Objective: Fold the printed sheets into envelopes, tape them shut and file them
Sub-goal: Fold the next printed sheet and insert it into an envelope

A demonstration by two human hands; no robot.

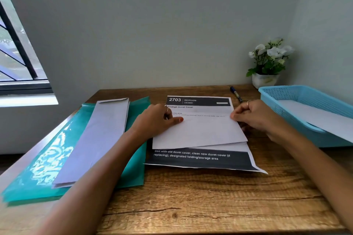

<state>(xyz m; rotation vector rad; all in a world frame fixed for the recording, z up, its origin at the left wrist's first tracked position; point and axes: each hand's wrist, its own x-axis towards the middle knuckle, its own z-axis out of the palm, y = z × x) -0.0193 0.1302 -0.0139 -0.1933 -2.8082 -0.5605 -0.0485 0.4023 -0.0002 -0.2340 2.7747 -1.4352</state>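
Desk [210,206] wood, set into a corner: wall along the far edge, wall on the right. Bare wood across the near half. Left side taken by a teal folder [45,158] with envelopes [99,139] stacked on it; the folder overhangs the left desk edge. Right side: blue basket [298,99] with white paper inside, against the right wall. Far right: plant [269,63] and pen [236,93].

Sheet [198,131] lies at centre, between folder and basket, its near part folded up over the middle; header "2703 BEDROOM" shows at the far end.

Left hand [156,120] pinches the fold's left edge, fingers curled, thumb on the paper. Right hand [254,116] pinches the fold's right corner, fingers curled.
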